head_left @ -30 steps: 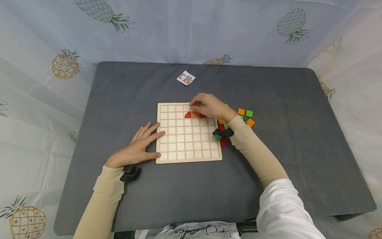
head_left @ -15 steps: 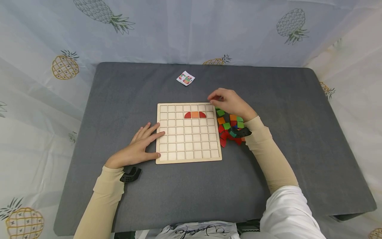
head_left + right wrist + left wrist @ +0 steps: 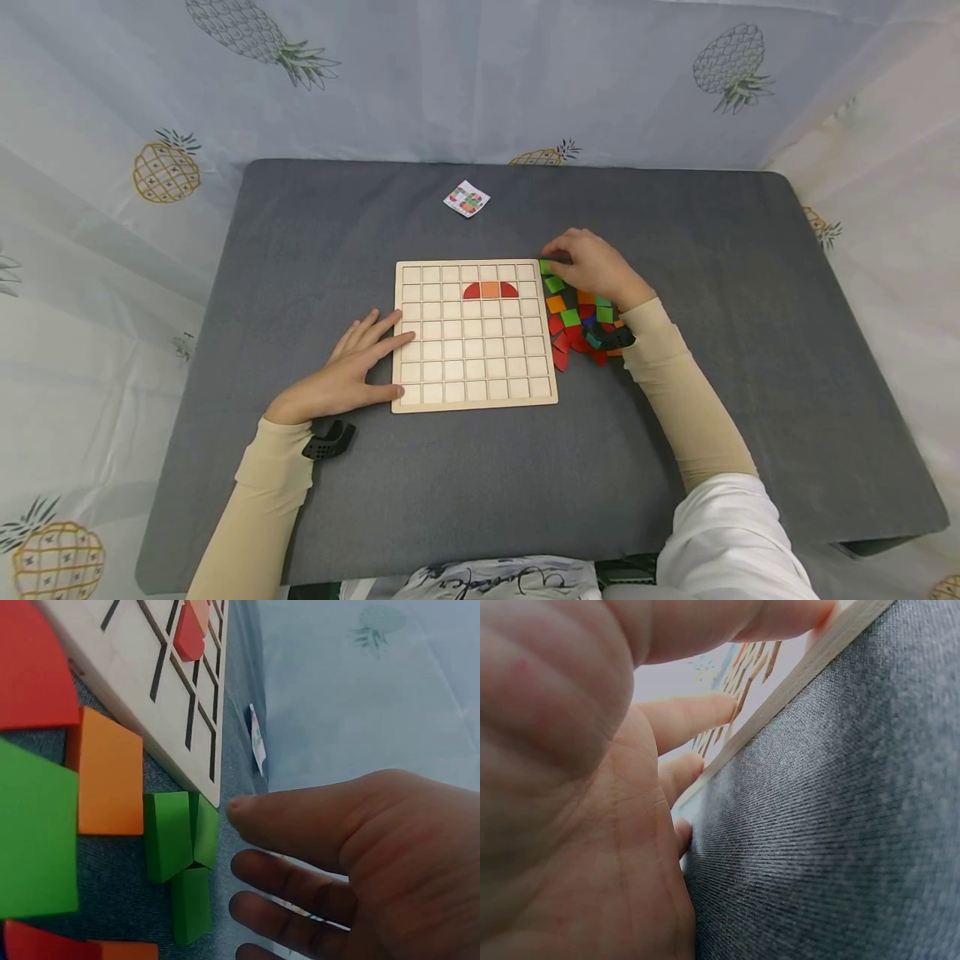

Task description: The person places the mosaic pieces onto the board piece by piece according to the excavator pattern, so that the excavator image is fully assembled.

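A pale wooden grid board (image 3: pixel 453 367) lies flat on the table. In one of its upper rows, an orange square (image 3: pixel 490 289) sits between two red rounded pieces (image 3: pixel 471 291). My left hand (image 3: pixel 337 377) is spread, with thumb and fingertips touching the board's left edge. At the board's far right corner, my right hand (image 3: pixel 596 265) hovers beside green blocks (image 3: pixel 168 834). Its thumb (image 3: pixel 292 821) and fingers are apart with nothing between them in the right wrist view. An orange block (image 3: pixel 110 774) stands nearer the wrist camera.
Several red, green and orange pieces (image 3: pixel 573 335) lie in a loose heap along the board's right side, partly hidden under the right wrist. A small card with a coloured pattern (image 3: pixel 467 199) lies beyond the board. Grey cloth covers the table (image 3: pixel 360 217), and a pineapple-print curtain (image 3: pixel 450 75) hangs behind.
My right hand has moved right, from over the board's upper rows to the green blocks at its far right corner, uncovering the red and orange pieces. The left hand has stayed put.
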{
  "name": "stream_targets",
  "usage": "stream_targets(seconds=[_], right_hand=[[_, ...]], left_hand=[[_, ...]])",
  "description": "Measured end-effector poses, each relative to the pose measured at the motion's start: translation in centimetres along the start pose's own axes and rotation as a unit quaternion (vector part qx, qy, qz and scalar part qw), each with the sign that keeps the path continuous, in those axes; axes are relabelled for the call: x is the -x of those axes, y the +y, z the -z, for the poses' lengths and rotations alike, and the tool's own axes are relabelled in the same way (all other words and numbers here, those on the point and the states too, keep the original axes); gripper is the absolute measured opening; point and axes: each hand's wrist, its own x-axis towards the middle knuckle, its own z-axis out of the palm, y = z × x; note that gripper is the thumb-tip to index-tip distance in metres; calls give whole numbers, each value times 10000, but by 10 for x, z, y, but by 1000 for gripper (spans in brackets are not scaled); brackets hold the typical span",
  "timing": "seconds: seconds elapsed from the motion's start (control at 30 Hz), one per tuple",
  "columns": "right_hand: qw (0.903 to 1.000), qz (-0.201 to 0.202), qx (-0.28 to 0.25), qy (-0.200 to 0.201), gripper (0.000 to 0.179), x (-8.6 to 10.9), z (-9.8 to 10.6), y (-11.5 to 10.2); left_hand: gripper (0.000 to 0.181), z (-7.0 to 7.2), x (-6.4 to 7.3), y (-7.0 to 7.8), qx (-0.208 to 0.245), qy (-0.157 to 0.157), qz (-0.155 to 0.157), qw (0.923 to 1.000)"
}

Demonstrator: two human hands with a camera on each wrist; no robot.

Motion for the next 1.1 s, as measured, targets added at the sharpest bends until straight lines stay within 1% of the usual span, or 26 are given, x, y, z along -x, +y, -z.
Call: stream_targets(seconds=[0.1, 0.3, 0.53, 0.93, 1.03, 1.1], right_hand=[[9997, -80, 228, -71, 34, -1, -3, 0], [9987, -204, 429, -207, 38, -2, -7, 0], [9977, -232, 623, -124, 39, -3, -8, -2], [9968, -279, 745, -45, 38, -3, -7, 0], [9976, -255, 646, 21, 38, -2, -6, -1], [9987, -155, 490, 72, 37, 0, -4, -5]], left_hand=[[80, 0, 0, 0, 5, 8, -15, 10000], [80, -1, -1, -1, -16, 10, -14, 10000], [79, -2, -1, -1, -22, 23, -9, 10000], [80, -1, -2, 0, 14, 27, -3, 10000], [80, -1, -2, 0, 9, 19, 11, 10000], [81, 0, -2, 1, 7, 10, 9, 10000]])
